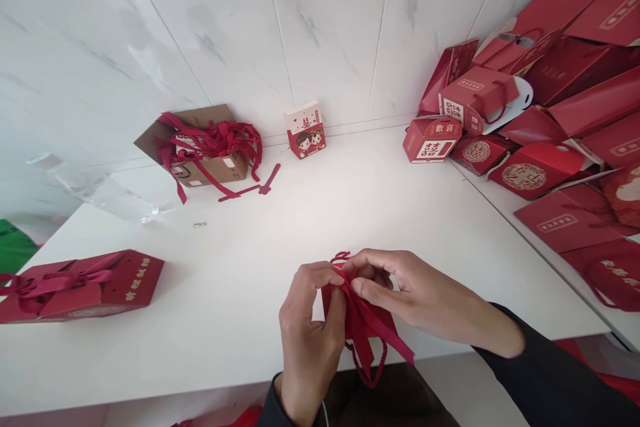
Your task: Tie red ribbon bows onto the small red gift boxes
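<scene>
A small red gift box (379, 325) with twisted cord handles sits at the table's front edge, partly covered by my hands. A dark red ribbon (364, 320) is gathered on top of it, and its two tails hang toward me. My left hand (313, 320) pinches the ribbon from the left between thumb and fingers. From the right, my right hand (387, 283) pinches the same ribbon close to my left fingertips. The exact fold or knot between the fingers is hidden.
Left of centre, a cardboard box (220, 170) overflows with red ribbons; a clear bottle (95, 187) stands beside it. A long ribboned red box (120, 287) lies at the left edge. A small printed box (305, 132) leans by the wall. Red gift boxes (525, 170) are piled right.
</scene>
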`<move>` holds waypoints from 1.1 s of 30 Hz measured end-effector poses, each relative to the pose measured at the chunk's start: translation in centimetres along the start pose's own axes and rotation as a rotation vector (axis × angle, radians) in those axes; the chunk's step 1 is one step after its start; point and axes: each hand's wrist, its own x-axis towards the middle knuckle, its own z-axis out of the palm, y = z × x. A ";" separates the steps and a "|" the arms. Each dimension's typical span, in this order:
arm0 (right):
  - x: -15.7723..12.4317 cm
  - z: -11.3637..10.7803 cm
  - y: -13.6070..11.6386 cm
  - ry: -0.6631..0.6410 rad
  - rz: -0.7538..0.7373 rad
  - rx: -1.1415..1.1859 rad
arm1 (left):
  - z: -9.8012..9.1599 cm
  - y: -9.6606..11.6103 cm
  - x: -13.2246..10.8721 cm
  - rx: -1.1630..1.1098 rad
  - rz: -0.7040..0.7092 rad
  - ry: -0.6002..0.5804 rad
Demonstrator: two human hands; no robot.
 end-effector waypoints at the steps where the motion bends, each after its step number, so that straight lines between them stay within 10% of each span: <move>1: 0.0 0.0 -0.1 -0.007 0.006 -0.007 | 0.1 -0.1 -0.1 -0.005 0.011 -0.001; 15: -0.3 -0.8 0.4 0.208 -0.037 0.175 | -0.8 0.4 -1.4 -0.142 -0.154 0.013; 23: -2.7 -2.9 1.1 0.205 0.118 -0.094 | -2.2 0.4 -3.3 -0.205 -0.545 0.164; 29: -3.5 -3.5 4.0 0.359 0.111 -0.340 | -3.3 -1.2 -3.5 -0.675 -0.976 0.205; 33: -3.3 -2.5 4.4 0.416 0.084 -0.379 | -2.7 -0.2 -3.2 -0.478 -0.858 0.079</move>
